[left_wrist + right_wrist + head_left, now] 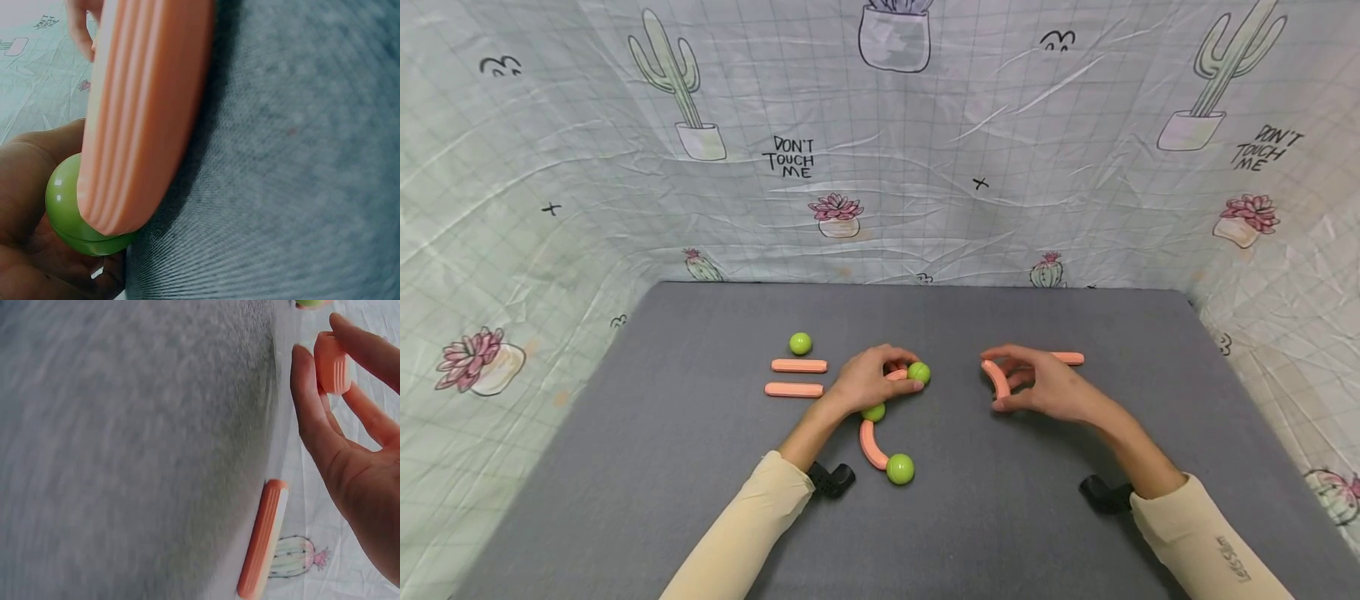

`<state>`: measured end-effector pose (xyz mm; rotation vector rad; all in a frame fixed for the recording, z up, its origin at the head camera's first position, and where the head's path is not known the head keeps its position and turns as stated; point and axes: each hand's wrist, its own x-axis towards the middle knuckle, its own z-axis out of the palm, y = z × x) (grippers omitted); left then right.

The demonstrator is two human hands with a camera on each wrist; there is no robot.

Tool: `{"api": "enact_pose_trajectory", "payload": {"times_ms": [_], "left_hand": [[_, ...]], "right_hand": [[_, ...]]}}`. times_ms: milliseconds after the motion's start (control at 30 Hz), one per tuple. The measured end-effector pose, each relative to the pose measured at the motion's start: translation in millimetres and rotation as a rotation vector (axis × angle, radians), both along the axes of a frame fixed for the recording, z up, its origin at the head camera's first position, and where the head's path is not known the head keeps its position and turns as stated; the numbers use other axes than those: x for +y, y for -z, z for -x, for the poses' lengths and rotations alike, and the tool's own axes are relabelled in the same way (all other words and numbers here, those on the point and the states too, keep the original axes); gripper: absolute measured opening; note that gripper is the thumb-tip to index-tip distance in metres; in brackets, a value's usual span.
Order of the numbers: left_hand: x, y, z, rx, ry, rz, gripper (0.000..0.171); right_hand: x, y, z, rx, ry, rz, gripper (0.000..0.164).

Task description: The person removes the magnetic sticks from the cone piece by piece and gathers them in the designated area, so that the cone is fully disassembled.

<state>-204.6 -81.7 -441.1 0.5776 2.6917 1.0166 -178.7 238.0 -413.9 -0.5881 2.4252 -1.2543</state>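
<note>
A joined chain of glossy green balls and curved orange ribbed pieces lies at the middle of the table. My left hand (868,382) pinches its far green ball (919,373) between thumb and fingers, partly covering the orange piece beside it. From there the chain runs under the hand to a middle green ball (65,206), then along a curved orange piece (871,446) to a near green ball (900,469). Farther right, my right hand (1045,385) pinches a short curved orange piece (997,380) by its ends, held just right of the chain.
Two straight orange sticks (799,366) lie side by side left of my left hand, with a loose green ball (801,343) behind them. Another straight orange stick (262,540) rests beyond my right hand. A patterned cloth (925,208) encloses the grey table (985,525).
</note>
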Motion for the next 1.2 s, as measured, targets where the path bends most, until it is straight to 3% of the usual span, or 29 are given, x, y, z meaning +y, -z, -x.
{"api": "enact_pose_trajectory", "payload": {"times_ms": [567,933,1200], "left_hand": [[0.0,-0.6,0.3,0.001,0.006,0.016,0.04],[-0.5,0.7,0.7,0.002,0.012,0.008,0.041],[-0.6,1.8,0.8,-0.007,0.014,0.009,0.042]], "right_hand": [[33.4,-9.7,-14.0,0.052,0.084,0.001,0.076],[55.8,-14.8,-19.9,0.076,0.16,-0.065,0.072],[71.8,-6.4,-21.0,0.116,0.066,0.013,0.064]]}}
